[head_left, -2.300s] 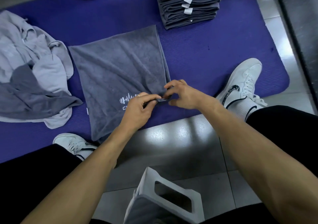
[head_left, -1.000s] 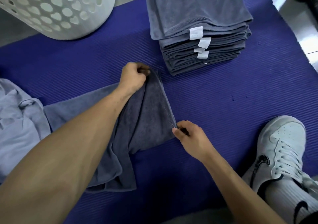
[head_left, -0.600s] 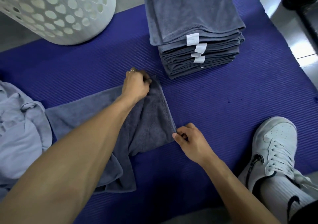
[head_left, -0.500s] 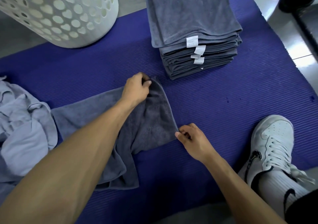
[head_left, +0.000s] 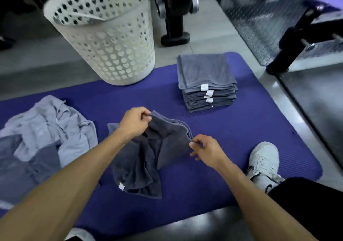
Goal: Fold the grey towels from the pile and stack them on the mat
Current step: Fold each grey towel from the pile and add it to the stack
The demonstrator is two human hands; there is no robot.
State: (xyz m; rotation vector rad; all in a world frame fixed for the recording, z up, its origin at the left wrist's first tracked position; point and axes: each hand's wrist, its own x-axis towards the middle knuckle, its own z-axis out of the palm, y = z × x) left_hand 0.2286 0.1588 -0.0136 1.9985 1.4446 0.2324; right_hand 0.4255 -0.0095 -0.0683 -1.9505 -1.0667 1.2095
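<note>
Grey towels: work is on the purple mat (head_left: 232, 142), which takes up most of the floor in view. White perforated basket (head_left: 104, 36) stands at its far edge, left of centre. Unfolded pile (head_left: 42, 138) lies on the mat's left side, well apart from the finished stack (head_left: 206, 83) at far right.

Towel in hand (head_left: 148, 159) sits mid-mat between pile and stack. Change vs half a second ago: it lay pinned flat with both corners on the mat; now the far edge is lifted clear and the body sags in loose creases, lower part still on the mat. My read: fold in progress, the raised edge is being carried over, not done yet. Stack unchanged, so the count hasn't gone up.

Left hand (head_left: 134, 122) pinches the raised far corner between thumb and curled fingers. Right hand (head_left: 205, 149) pinches the near right corner the same way, fingers narrow.

White shoe (head_left: 263, 159) rests on the mat's near right edge.

Labels: white tags (head_left: 204, 87) show on the stack's front edges, one small white tag (head_left: 121, 186) on the held towel's lower hem. All too small to read. No logo or writing visible anywhere.
</note>
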